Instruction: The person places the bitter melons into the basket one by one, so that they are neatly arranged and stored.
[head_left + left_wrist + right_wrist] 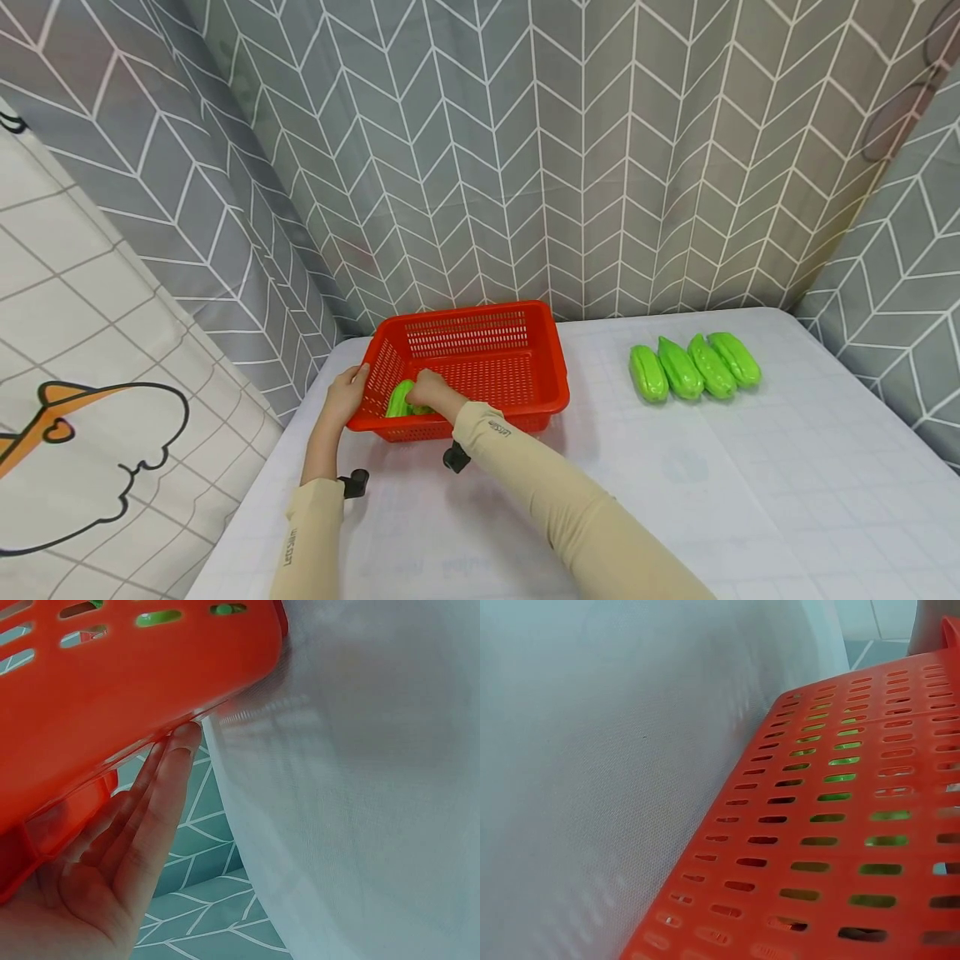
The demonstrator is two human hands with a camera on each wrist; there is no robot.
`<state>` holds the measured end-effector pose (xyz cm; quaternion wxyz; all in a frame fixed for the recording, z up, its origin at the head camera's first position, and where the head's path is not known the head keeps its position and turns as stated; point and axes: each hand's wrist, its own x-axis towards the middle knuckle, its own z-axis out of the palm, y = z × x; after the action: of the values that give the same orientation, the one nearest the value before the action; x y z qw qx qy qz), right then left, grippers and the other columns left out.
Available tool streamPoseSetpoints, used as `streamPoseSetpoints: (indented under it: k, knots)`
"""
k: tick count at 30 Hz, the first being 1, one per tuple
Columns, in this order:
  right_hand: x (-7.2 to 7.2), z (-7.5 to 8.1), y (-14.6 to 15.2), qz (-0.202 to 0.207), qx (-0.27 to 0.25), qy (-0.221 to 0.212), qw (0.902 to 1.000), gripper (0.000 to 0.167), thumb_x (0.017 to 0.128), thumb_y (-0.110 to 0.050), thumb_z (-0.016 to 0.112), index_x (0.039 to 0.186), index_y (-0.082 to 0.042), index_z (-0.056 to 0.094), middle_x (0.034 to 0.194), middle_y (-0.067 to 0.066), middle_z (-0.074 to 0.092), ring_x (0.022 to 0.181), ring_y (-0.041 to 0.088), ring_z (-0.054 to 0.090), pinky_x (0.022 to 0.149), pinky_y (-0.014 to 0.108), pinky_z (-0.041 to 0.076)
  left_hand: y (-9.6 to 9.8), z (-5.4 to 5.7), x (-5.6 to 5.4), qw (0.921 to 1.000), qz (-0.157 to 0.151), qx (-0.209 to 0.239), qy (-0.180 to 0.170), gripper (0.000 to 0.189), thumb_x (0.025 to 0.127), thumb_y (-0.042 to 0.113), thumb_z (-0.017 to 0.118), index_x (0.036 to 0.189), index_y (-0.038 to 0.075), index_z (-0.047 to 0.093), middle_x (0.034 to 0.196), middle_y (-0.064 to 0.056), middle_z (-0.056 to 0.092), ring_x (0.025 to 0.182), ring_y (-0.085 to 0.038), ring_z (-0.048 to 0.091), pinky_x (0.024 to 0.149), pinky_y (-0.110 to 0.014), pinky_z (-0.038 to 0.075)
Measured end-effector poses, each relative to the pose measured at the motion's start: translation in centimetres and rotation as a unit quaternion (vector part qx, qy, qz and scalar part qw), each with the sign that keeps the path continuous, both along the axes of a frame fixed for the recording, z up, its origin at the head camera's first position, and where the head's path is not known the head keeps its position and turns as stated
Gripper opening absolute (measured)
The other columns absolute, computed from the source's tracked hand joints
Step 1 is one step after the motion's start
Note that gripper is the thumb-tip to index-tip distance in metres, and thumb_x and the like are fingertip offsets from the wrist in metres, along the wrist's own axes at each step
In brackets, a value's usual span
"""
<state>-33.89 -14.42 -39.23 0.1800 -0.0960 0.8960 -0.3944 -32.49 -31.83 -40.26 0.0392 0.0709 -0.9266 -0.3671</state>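
A grey chevron curtain [487, 150] hangs behind the white-covered bench [637, 483], whose near edge is cut off. On its left stands a red slotted basket [557, 367]. Farther right, four glossy, bright green ridged vegetables [681, 368] lie side by side. The left hand [347, 393] rests nearly straight fingers against the basket's left wall. The right hand [433, 392] reaches inside over green pieces; its fingertips are hidden, so its grip cannot be told. Beside it, a glossy green vegetable [400, 398] lies partly behind the near wall.
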Motion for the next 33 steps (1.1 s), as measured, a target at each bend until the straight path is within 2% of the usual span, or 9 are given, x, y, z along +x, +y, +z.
streamPoseSetpoints:
  k: [3,4,7,10,11,16,23,29,33]
  knots:
    - [-1.2,-1.0,-0.4,0.013,0.008,0.003,0.9999,0.018,0.089,-0.010,0.065,0.098,0.005,0.060,0.077,0.011,0.052,0.055,0.018,0.044,0.055,0.029,0.040,0.0,0.0,0.0,1.0000,0.000,0.000,-0.002,0.057,0.107,0.037,0.028,0.143,-0.005,0.042,0.137,-0.032,0.050,0.113,-0.040,0.055,0.096,-0.050,0.047]
    - [-2.1,-2.1,-0.6,0.017,0.004,0.014,0.9997,0.020,0.088,-0.012,0.066,0.098,0.004,0.060,0.077,0.011,0.051,0.055,0.017,0.044,0.054,0.028,0.039,0.0,0.0,0.0,1.0000,0.000,0.000,-0.002,0.057,0.107,0.037,0.028,0.143,-0.005,0.041,0.137,-0.032,0.050,0.114,-0.041,0.055,0.097,-0.050,0.047]
    - [-2.7,-2.7,-0.8,0.024,0.007,0.019,0.9995,0.027,0.087,-0.014,0.067,0.105,0.005,0.059,0.085,0.013,0.056,0.058,0.019,0.047,0.058,0.030,0.043,0.0,0.0,-0.1,1.0000,0.000,0.000,-0.002,0.058,0.106,0.037,0.028,0.143,-0.006,0.041,0.138,-0.032,0.049,0.116,-0.042,0.054,0.099,-0.051,0.046]
    - [-2.0,-2.1,-0.4,0.018,-0.001,0.016,0.9997,0.033,0.087,-0.013,0.067,0.113,0.005,0.058,0.090,0.013,0.057,0.061,0.019,0.048,0.059,0.030,0.042,0.0,0.0,-0.1,1.0000,-0.001,0.003,-0.002,0.058,0.106,0.037,0.029,0.143,-0.006,0.040,0.139,-0.033,0.048,0.119,-0.043,0.053,0.101,-0.053,0.044]
    - [-1.1,-0.9,-0.1,0.015,-0.001,0.007,0.9999,0.034,0.088,-0.011,0.066,0.116,0.006,0.057,0.092,0.014,0.057,0.063,0.020,0.048,0.060,0.030,0.042,0.0,0.0,-0.1,1.0000,-0.001,0.001,-0.001,0.058,0.106,0.036,0.029,0.143,-0.006,0.040,0.139,-0.033,0.047,0.121,-0.044,0.052,0.103,-0.054,0.043]
    - [0.7,0.1,0.6,0.009,-0.011,0.014,0.9998,0.026,0.091,-0.012,0.063,0.111,0.004,0.058,0.084,0.010,0.052,0.060,0.015,0.041,0.056,0.026,0.035,-0.1,-0.3,-0.2,1.0000,0.001,-0.008,-0.003,0.058,0.107,0.037,0.028,0.144,-0.007,0.039,0.143,-0.033,0.044,0.129,-0.047,0.046,0.108,-0.057,0.037]
    - [1.3,0.3,1.4,0.017,-0.024,0.016,0.9994,0.045,0.094,-0.015,0.061,0.132,0.006,0.049,0.114,0.016,0.057,0.069,0.017,0.044,0.063,0.026,0.036,0.0,-0.4,-0.2,1.0000,0.002,-0.007,-0.003,0.059,0.107,0.037,0.028,0.144,-0.007,0.039,0.143,-0.033,0.044,0.130,-0.047,0.045,0.108,-0.058,0.037]
    - [1.3,0.5,2.1,0.009,-0.043,0.011,0.9990,0.039,0.093,-0.014,0.061,0.125,0.007,0.052,0.099,0.012,0.053,0.068,0.016,0.041,0.063,0.027,0.035,0.0,-0.3,-0.2,1.0000,0.002,-0.005,-0.006,0.059,0.107,0.037,0.027,0.145,-0.007,0.038,0.144,-0.033,0.043,0.127,-0.046,0.048,0.108,-0.057,0.038]
    - [1.2,0.6,2.3,-0.003,-0.055,0.001,0.9985,0.021,0.093,-0.012,0.060,0.106,0.004,0.056,0.082,0.007,0.045,0.061,0.015,0.038,0.058,0.027,0.033,0.0,-0.2,-0.1,1.0000,0.000,-0.005,-0.003,0.058,0.107,0.036,0.028,0.144,-0.007,0.038,0.143,-0.033,0.044,0.126,-0.046,0.049,0.107,-0.057,0.038]
